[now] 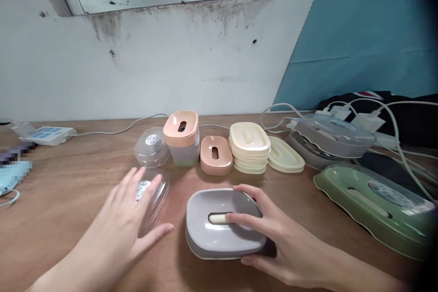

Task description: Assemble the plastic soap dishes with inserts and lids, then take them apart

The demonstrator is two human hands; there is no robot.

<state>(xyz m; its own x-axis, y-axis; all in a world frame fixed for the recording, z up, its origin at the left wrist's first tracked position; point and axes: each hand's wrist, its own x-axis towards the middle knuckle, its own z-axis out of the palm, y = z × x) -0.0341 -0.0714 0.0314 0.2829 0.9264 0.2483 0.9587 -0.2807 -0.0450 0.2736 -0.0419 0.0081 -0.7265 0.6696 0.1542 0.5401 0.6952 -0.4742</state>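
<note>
A grey oval lid [219, 223] with a cream slot in its middle lies on the wooden table [68, 200] in front of me. My right hand [270, 232] rests on its right side, one finger stretched across the slot and the thumb against its near edge. My left hand [126, 219] hovers open with fingers spread over a clear plastic container [159, 194] lying tilted on the table, partly hiding it.
Behind stand another clear container [151, 147], a clear box with a peach lid [181, 137], a loose peach lid [215, 155], a stack of cream lids [249, 146] and one cream lid [285, 156]. Grey trays [328, 139], a green tray [372, 203], cables and a power strip [44, 134] lie around.
</note>
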